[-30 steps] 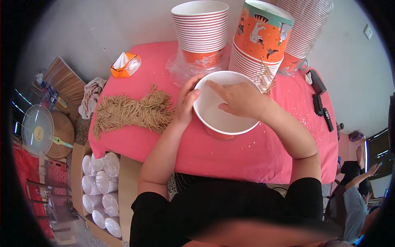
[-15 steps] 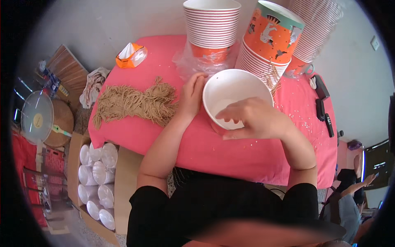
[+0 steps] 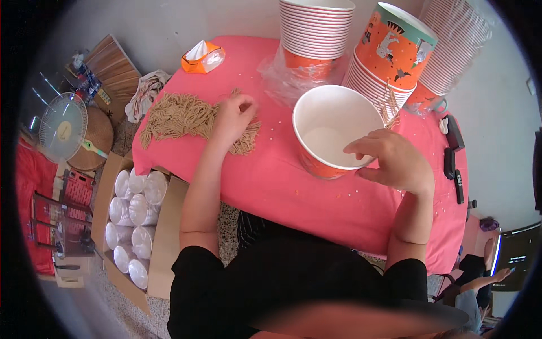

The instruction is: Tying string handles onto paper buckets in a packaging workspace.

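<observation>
A white-lined paper bucket (image 3: 322,161) with an orange printed outside stands on the pink-covered table, its mouth facing up; inside I see only bare white walls. My right hand (image 3: 395,161) is at its near right rim, fingers bent over the inner side and thumb outside. Over the right end of a bundle of tan paper-like strands (image 3: 180,116) is my left hand (image 3: 234,117), its fingers curled. Whether any strands are caught between those fingers is hidden.
Nested paper buckets (image 3: 317,34) stand at the back in crumpled clear plastic, beside an orange printed stack (image 3: 395,48). An orange tissue pack (image 3: 202,57) lies far left. Dark devices (image 3: 449,163) lie at the right edge. On the floor, a carton (image 3: 169,237) holds white wrapped cylinders.
My left hand has left the bucket's side and moved left onto the tan bundle. My right hand has shifted from above the bucket's mouth to its near right rim. The view has shifted slightly.
</observation>
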Available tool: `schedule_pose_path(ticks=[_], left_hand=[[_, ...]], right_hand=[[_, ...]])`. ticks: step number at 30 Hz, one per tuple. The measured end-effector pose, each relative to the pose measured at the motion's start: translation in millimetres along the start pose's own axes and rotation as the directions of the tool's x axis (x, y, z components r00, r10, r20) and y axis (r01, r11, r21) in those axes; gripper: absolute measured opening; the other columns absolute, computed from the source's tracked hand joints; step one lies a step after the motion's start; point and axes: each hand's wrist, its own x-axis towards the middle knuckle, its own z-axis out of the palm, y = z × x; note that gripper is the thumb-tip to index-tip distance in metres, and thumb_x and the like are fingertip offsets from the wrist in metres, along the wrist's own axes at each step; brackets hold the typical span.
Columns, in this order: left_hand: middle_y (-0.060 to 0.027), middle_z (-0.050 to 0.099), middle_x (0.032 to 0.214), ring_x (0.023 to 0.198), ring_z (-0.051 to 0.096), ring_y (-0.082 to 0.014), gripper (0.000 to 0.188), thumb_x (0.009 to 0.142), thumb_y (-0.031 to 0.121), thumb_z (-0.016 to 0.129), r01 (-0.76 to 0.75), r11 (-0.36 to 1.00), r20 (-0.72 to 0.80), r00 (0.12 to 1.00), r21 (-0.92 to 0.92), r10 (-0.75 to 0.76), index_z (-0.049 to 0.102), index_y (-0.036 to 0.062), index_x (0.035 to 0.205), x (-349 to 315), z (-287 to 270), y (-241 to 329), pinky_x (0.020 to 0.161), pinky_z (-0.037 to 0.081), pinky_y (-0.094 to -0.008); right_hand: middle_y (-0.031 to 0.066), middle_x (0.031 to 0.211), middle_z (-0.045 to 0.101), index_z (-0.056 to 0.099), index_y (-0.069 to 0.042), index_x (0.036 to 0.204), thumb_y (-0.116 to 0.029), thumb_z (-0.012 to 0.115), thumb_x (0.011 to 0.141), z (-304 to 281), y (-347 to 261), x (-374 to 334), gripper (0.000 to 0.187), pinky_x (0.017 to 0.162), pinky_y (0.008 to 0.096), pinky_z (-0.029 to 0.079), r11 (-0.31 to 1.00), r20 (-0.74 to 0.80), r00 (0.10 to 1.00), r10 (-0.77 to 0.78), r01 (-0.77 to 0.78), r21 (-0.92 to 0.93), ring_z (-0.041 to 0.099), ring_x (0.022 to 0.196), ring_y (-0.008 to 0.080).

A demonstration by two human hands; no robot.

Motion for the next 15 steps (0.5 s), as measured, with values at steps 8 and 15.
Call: schedule_pose_path(ticks=[8,15], left_hand=[[-0.0129,0.065,0.094,0.098,0.060,-0.0329,0.010,0.079,0.009,0.064,-0.207,0.769,0.068,0.976,0.604,0.209,0.069,0.0054,0.087,-5.8,2.0,-9.5,0.086,0.047,-0.0445],[-0.0105,0.064,0.103,0.106,0.058,-0.0312,0.015,0.077,0.013,0.066,-0.173,0.649,0.143,0.985,0.741,0.099,0.072,0.0095,0.090,-1.5,6.3,-7.0,0.091,0.045,-0.0475]], right_hand=[[0.0136,0.096,0.068,0.066,-0.003,0.108,-0.004,0.075,0.068,20.1,-6.2,6.7,0.041,0.081,0.0400,0.050,0.987,-0.021,0.987,-0.159,0.160,0.010,0.062,0.093,0.0319],[0.0136,0.098,0.067,0.065,-0.002,0.109,-0.006,0.073,0.071,21.4,-5.8,5.5,0.039,0.080,0.0402,0.050,0.990,-0.009,0.990,-0.143,0.143,-0.001,0.062,0.093,0.0324]])
